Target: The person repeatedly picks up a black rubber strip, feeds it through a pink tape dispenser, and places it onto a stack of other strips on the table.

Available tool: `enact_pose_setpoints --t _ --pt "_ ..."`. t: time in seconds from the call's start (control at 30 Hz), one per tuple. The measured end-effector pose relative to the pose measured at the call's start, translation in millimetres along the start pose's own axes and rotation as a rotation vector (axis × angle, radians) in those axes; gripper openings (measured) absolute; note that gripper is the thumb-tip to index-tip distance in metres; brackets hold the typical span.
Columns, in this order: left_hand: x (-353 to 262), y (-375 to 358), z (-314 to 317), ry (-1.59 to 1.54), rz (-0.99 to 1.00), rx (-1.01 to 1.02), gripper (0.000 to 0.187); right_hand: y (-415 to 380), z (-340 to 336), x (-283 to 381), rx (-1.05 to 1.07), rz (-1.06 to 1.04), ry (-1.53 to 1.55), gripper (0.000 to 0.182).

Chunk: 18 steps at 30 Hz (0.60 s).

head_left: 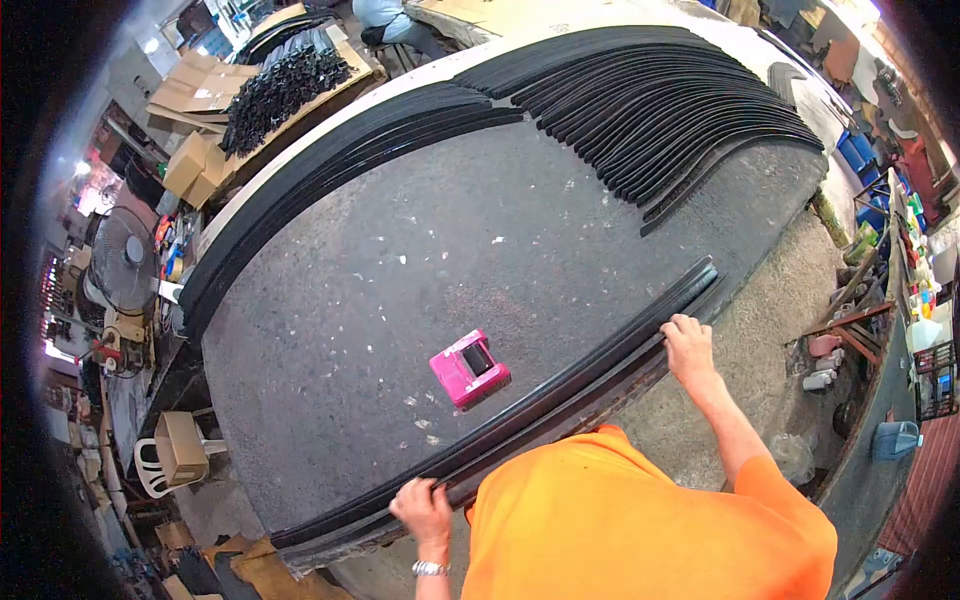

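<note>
Long black strips [560,390] lie side by side along the near edge of the dark table [330,300]. My right hand [690,348] is at the right part of the nearest strip, its fingers curled over the edge. Farther left, my left hand [423,512] holds the same strip near its other end, fingers bent. A metal band circles my left wrist. A pink box-shaped object [465,370] with a dark window sits on the table beyond the strips. The undersides of both grips are hidden.
Many black strips lie fanned out [660,110] at the far right, with another bundle [340,150] along the far left edge. A fan [122,250], a cardboard box [180,447] on a white chair and a cluttered shelf [900,300] surround the table. Another person [385,20] sits beyond.
</note>
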<state>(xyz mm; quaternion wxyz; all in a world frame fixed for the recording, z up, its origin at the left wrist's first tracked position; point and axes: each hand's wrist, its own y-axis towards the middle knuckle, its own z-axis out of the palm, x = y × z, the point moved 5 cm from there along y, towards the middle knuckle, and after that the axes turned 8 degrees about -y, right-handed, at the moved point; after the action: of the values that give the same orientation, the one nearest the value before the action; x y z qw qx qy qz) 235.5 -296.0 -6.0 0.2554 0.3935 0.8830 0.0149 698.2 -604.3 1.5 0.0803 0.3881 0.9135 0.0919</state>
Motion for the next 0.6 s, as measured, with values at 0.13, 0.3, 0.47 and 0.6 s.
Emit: enact_pose_setpoints --t 0.13,0.3,0.47,0.6 --pt "73.5 -36.2 -62.5 0.265 -0.175 -0.077 0.024 13.0 6.0 -53.4 -0.036 0.027 -0.123 0.025" --pt "117.1 -25.3 -156.1 0.181 -0.262 -0.091 0.021 42.1 -17.1 -55.4 0.076 -0.098 -0.162 0.022" --pt "50.8 51.1 -363.1 0.403 -0.197 -0.599 0.024 108.6 -81.4 8.3 -0.120 -0.184 0.025 0.015" --pt "-6.9 88.7 -452.1 0.547 -0.172 -0.773 0.045 149.9 -88.4 89.0 -0.147 -0.178 0.399 0.017"
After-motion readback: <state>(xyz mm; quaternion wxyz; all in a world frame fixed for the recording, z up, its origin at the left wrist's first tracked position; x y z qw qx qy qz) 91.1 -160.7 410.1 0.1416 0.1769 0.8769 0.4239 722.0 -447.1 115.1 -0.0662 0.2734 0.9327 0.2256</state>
